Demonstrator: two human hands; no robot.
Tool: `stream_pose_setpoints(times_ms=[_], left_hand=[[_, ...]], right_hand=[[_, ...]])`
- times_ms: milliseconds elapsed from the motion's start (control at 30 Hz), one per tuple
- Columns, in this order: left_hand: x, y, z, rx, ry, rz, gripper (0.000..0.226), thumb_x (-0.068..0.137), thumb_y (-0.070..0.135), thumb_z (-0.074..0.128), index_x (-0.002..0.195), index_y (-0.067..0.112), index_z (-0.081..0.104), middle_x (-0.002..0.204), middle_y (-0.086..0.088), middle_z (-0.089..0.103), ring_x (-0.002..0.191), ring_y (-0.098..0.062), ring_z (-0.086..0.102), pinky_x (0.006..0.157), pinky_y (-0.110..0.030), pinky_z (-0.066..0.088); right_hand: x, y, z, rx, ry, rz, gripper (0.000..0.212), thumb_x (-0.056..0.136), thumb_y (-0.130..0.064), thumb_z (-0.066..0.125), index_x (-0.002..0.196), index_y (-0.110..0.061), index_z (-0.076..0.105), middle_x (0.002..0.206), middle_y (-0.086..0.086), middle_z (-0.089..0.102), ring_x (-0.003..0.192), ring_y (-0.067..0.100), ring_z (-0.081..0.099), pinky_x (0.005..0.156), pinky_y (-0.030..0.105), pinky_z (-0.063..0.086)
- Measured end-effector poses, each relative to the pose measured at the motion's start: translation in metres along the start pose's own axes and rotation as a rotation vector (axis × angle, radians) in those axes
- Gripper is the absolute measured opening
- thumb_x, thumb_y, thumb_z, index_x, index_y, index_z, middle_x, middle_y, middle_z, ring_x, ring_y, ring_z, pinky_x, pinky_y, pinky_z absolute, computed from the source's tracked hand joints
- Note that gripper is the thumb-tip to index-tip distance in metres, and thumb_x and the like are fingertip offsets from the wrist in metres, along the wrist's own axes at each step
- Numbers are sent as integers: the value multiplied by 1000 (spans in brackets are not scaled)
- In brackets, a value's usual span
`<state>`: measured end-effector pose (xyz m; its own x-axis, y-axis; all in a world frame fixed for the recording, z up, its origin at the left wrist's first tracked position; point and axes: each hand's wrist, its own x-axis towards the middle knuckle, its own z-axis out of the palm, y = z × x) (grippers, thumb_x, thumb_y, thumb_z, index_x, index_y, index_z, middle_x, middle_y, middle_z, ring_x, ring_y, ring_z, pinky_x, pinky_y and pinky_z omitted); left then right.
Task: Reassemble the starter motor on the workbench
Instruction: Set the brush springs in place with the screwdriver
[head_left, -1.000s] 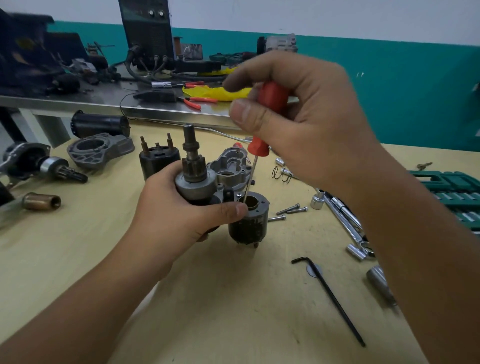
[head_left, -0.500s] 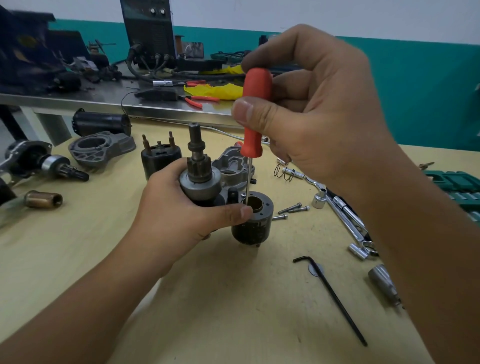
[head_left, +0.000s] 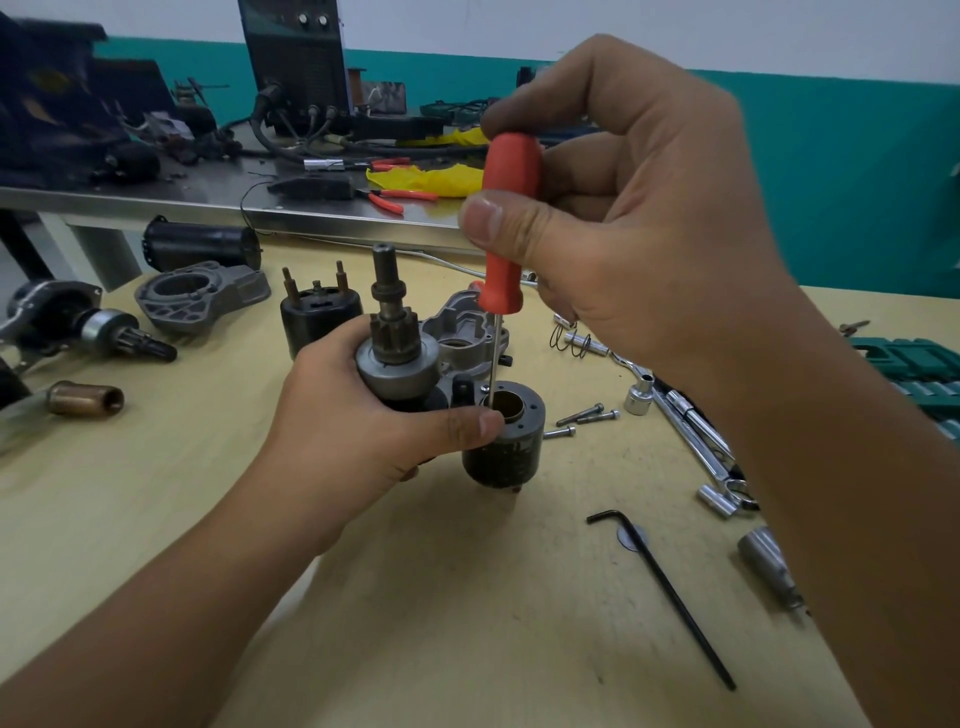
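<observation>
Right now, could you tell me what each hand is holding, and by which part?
The right hand pinches the red screwdriver by its handle. The left hand grips the starter assembly around its drive end.

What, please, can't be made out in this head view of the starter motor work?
- Screwdriver tip: too small to tell whether it seats in a screw on the black housing.
- Lower part of the pinion drive: hidden by the left hand.
- Screwdriver handle's top: covered by the right hand.
- Green socket case: cut off by the right edge.
</observation>
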<state>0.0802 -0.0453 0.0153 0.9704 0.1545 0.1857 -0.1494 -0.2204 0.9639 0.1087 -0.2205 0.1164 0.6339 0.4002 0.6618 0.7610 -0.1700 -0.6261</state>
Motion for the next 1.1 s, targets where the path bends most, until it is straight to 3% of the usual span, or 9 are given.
stream_pose_setpoints(times_ms=[100, 233, 367, 567, 733, 867, 1000, 1100], left_hand=[[0, -2, 0, 0, 8, -10, 72, 36, 44, 96, 101, 30, 68, 91, 13, 77, 77, -9, 75, 50, -23, 56], [2, -3, -1, -12, 20, -31, 72, 36, 45, 96, 100, 29, 69, 88, 9, 77, 74, -12, 75, 51, -25, 56], [3, -3, -1, -20, 23, -32, 71, 36, 45, 97, 99, 29, 69, 87, 7, 77, 72, -14, 75, 51, -25, 56], [4, -3, -3, -13, 6, -37, 75, 36, 44, 97, 104, 28, 69, 93, 4, 78, 74, -17, 75, 51, -26, 56], [3, -3, -3, -13, 5, -41, 74, 39, 43, 97, 106, 28, 69, 93, 3, 78, 76, -20, 76, 52, -25, 56], [1, -1, -3, -10, -1, -9, 70, 37, 44, 97, 99, 29, 69, 92, 6, 78, 76, -14, 75, 50, -25, 56], [0, -1, -1, -15, -10, 16, 67, 38, 42, 97, 97, 29, 69, 91, 9, 79, 77, -11, 75, 49, -24, 56], [1, -2, -3, -28, -16, 2, 66, 39, 44, 101, 97, 31, 71, 92, 6, 79, 75, -15, 75, 51, -26, 56]], right_hand=[[1, 0, -4, 58, -100, 13, 28, 91, -6, 69, 110, -14, 49, 101, 11, 64, 71, 9, 69, 55, 16, 55], [5, 2, -11, 70, -198, 7, 24, 94, -6, 60, 112, -17, 47, 107, 16, 64, 85, 18, 70, 60, 15, 53], [5, 5, -14, 82, -230, 26, 23, 97, -4, 56, 117, -14, 47, 103, 13, 68, 72, 14, 67, 59, 19, 52], [3, 2, -17, 172, -321, 13, 26, 97, 3, 51, 119, -12, 48, 105, 6, 68, 89, 7, 70, 66, 15, 53], [2, -1, -12, 79, -185, -9, 29, 90, -4, 69, 111, -16, 52, 104, 8, 69, 94, 20, 73, 70, 19, 59], [1, -1, -6, 44, -81, 11, 31, 87, -8, 75, 109, -16, 54, 101, 3, 68, 83, 16, 73, 64, 19, 59], [1, 2, -2, 31, -35, 55, 27, 89, -8, 72, 108, -17, 55, 101, 3, 67, 77, 10, 72, 59, 15, 56], [5, 7, -11, 223, 103, 160, 17, 95, -5, 62, 110, -13, 57, 100, 14, 71, 57, 11, 62, 54, 20, 52]])
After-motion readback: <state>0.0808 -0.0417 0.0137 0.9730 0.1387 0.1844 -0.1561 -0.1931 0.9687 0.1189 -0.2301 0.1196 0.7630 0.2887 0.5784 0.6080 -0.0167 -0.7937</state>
